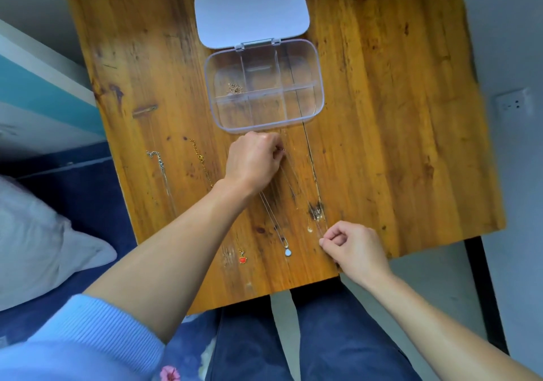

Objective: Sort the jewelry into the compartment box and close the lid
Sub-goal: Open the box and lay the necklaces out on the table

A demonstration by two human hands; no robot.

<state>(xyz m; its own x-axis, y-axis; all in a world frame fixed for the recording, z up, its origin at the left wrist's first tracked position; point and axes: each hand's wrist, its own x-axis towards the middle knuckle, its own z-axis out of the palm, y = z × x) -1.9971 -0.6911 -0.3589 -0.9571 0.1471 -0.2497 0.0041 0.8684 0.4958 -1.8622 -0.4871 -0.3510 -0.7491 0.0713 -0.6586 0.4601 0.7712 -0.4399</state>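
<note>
Thin silver necklace [302, 188] lies stretched along the desk [396, 145], just before the open compartment box [209, 86]. My left hand [252, 160] pinches its far end and my right hand [355, 245] its near end, both grips closed. It looks light, limp and quick to tangle, so I judge the ends the safest hold

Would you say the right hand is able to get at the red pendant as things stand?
Probably yes, once freed: the right hand pinches a thin chain. The red pendant lies uncovered near the table's front edge, with only the white pendant between them.
</note>
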